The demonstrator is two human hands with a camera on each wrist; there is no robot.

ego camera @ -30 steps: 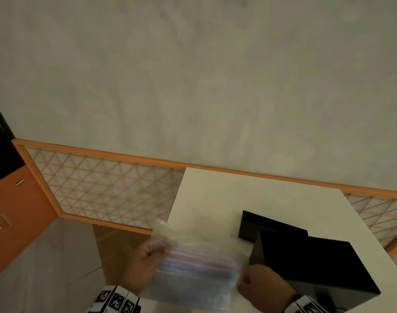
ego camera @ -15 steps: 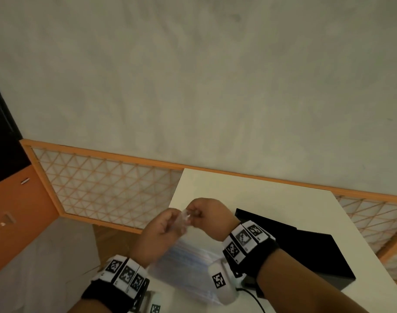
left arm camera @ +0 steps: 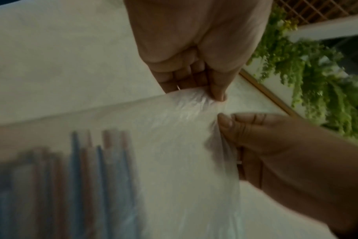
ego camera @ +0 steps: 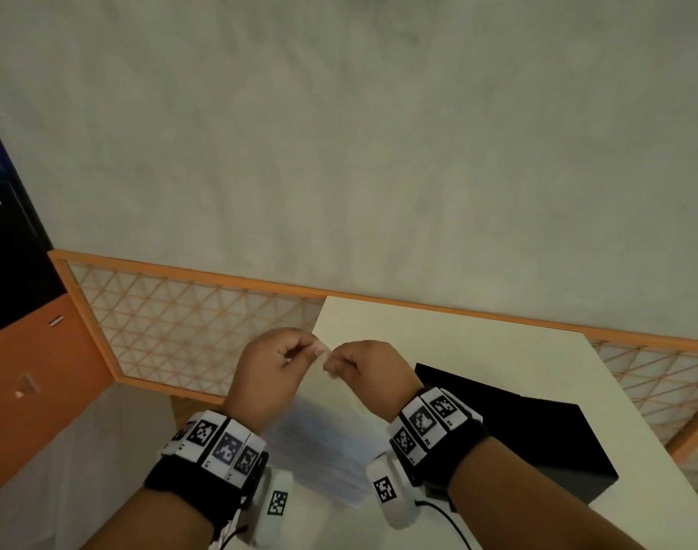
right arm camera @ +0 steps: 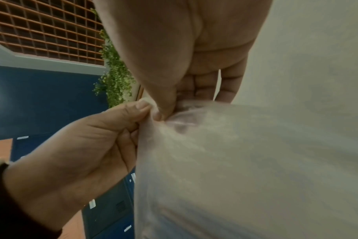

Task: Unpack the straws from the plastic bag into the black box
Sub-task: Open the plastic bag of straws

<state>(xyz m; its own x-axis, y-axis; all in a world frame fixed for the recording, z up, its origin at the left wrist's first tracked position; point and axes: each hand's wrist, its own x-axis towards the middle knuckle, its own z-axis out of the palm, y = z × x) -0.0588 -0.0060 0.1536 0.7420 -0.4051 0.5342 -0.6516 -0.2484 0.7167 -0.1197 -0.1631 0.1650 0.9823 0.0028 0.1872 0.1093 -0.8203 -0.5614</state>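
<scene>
Your left hand [ego camera: 274, 369] and right hand [ego camera: 365, 371] are raised side by side above the near edge of the white table [ego camera: 478, 339], each pinching the top edge of the plastic bag [ego camera: 319, 434] between thumb and curled fingers, thumbs nearly touching. Both wrist views show the film bunched and wrinkled at the two pinch points. The bag hangs down from your grip between your wrists, over the table. The straws [left arm camera: 88, 169] sit inside it, low in the bag, lying parallel; blue and reddish ones show through the film, though blurred. The black box [ego camera: 538, 434] rests on the table just to the right of your right wrist, apart from the bag. Its inside cannot be made out.
</scene>
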